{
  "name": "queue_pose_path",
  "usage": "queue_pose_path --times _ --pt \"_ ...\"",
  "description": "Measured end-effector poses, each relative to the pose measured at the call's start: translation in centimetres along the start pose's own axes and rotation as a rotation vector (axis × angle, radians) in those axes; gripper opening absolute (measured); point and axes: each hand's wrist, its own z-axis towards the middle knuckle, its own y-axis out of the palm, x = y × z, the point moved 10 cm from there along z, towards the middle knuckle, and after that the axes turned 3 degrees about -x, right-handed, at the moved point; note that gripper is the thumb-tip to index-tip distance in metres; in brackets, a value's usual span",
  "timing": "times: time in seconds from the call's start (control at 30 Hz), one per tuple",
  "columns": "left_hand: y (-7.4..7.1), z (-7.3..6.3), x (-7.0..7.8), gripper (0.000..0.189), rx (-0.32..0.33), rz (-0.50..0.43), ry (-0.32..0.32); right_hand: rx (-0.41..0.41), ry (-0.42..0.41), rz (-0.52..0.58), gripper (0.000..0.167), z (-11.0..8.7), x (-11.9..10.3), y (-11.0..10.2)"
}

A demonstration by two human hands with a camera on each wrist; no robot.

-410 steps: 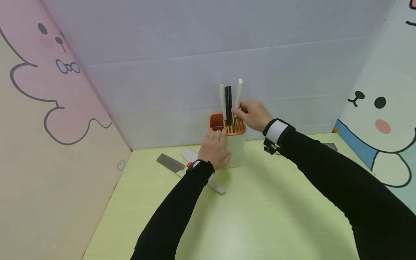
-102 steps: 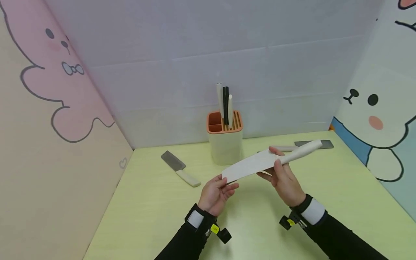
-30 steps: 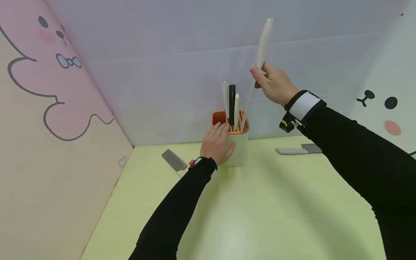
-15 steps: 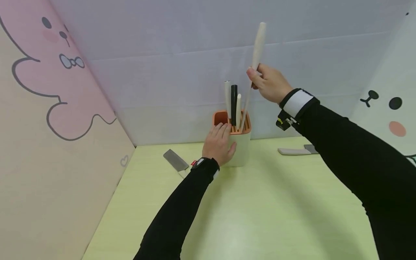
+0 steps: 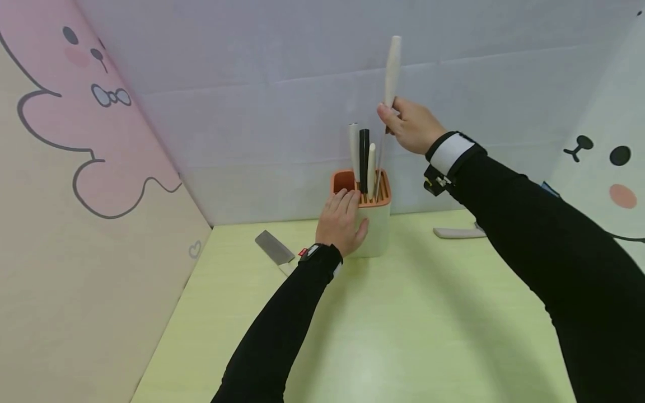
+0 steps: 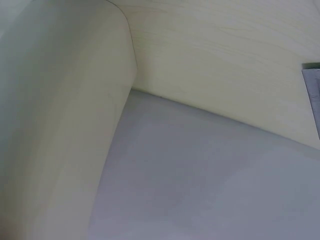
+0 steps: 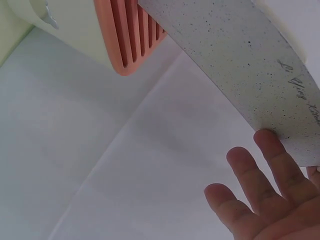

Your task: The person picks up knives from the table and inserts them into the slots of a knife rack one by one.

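Observation:
My right hand [image 5: 413, 127] pinches a kitchen knife [image 5: 393, 67] where its pale handle meets the blade. The handle points up, and the blade runs down to the slots of a cream knife block [image 5: 375, 232]. In the right wrist view the speckled blade [image 7: 235, 55] reaches the orange slotted top [image 7: 132, 30]; its tip is out of frame. My left hand [image 5: 341, 224] rests against the block's front left, fairly straight fingers over the orange rim. A white handle [image 5: 354, 151], a black handle [image 5: 364, 159] and a shorter cream handle [image 5: 372, 168] stand in the block.
A cleaver [image 5: 274, 247] lies on the table left of the block, partly behind my left forearm. Another pale-handled knife [image 5: 458, 233] lies on the right, its blade mostly hidden by my right sleeve. A pale wall [image 5: 267, 140] rises behind the block.
Both hands held the knife before the block 3.4 seconds ago. Since then my left hand has moved onto the block. Over the last second the knife has shifted left and become more upright.

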Motion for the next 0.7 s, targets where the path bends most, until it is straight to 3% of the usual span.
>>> queue_pose_path --times 0.37,0.7 --pt "-0.4 -0.3 -0.2 0.06 0.007 -0.005 -0.011 -0.024 0.005 -0.028 0.055 0.7 -0.3 1.4" --pt "-0.2 -0.2 0.1 0.06 -0.006 0.014 -0.002 -0.058 -0.003 -0.012 0.055 0.5 1.1 3.0"
